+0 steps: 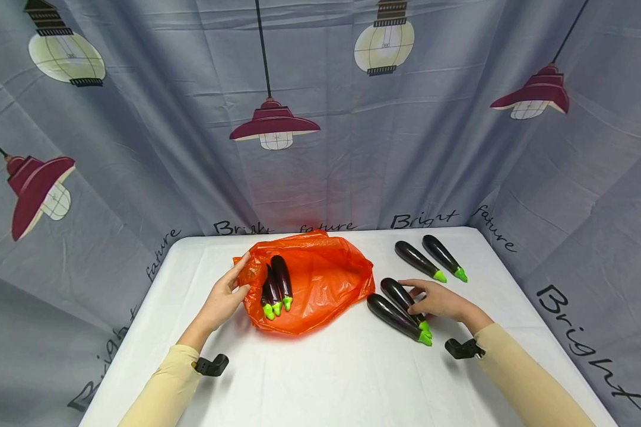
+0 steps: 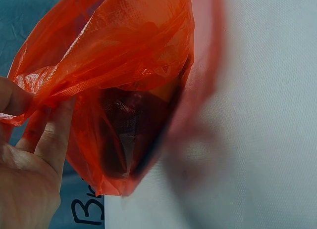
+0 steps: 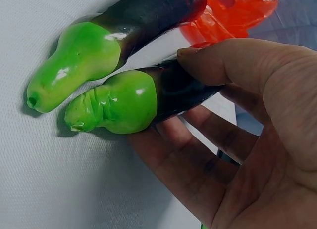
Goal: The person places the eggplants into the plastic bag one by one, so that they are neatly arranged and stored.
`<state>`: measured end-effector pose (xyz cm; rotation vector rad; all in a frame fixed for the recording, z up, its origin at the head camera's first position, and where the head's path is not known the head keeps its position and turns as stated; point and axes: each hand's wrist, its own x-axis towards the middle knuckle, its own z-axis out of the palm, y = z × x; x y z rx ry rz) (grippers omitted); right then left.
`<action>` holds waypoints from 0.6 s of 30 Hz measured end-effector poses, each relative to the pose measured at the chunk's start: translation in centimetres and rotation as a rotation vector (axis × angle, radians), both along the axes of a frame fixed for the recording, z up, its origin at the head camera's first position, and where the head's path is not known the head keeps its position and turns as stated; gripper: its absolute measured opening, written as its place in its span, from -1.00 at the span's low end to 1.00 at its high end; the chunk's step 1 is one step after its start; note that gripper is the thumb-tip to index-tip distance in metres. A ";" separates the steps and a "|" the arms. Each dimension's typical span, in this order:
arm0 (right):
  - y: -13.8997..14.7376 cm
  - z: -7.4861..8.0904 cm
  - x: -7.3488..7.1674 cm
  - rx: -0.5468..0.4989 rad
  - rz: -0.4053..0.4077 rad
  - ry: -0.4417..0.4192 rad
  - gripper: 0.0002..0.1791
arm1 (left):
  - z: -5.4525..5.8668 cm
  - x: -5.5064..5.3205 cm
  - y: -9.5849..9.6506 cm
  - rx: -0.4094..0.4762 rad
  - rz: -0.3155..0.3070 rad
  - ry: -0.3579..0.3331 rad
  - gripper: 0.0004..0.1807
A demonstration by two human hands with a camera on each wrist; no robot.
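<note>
An orange-red plastic bag [image 1: 326, 284] lies spread at the middle of the white table. My left hand [image 1: 221, 302] pinches its left edge; in the left wrist view the thumb and fingers hold the film [image 2: 143, 41] gathered between them. Three dark eggplants [image 1: 281, 279] with green stems show at the bag's left side. To the right of the bag, my right hand [image 1: 443, 302] grips one eggplant [image 1: 392, 289], its thumb on one side and fingers on the other, close behind the green stem end [image 3: 131, 103]. A second eggplant [image 1: 391, 315] lies alongside it on the table.
Two more eggplants [image 1: 419, 260] lie farther back on the right of the white table [image 1: 310, 385]. Grey curtains [image 1: 320, 178] printed with lamps hang around the table's back and sides.
</note>
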<state>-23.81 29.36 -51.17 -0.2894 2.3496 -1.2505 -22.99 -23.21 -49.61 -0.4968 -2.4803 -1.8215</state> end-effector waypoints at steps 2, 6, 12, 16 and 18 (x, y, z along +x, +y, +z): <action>0.0 0.0 0.0 -0.001 -0.001 0.001 -0.15 | 0.0 0.0 0.0 -0.004 0.003 -0.004 -0.20; 0.1 -0.1 0.0 -0.012 -0.005 0.004 -0.15 | 0.0 0.1 0.0 0.000 0.007 -0.015 -0.20; 0.6 0.0 -0.4 0.002 -0.050 0.010 -0.15 | 0.1 0.2 0.0 0.005 0.001 -0.012 -0.20; 0.9 0.4 -0.6 -0.012 -0.068 0.024 -0.13 | 0.1 0.1 0.0 -0.004 -0.001 -0.007 -0.21; 0.9 0.8 -0.6 -0.026 -0.060 0.037 -0.13 | 0.1 0.1 0.0 -0.004 0.000 -0.007 -0.20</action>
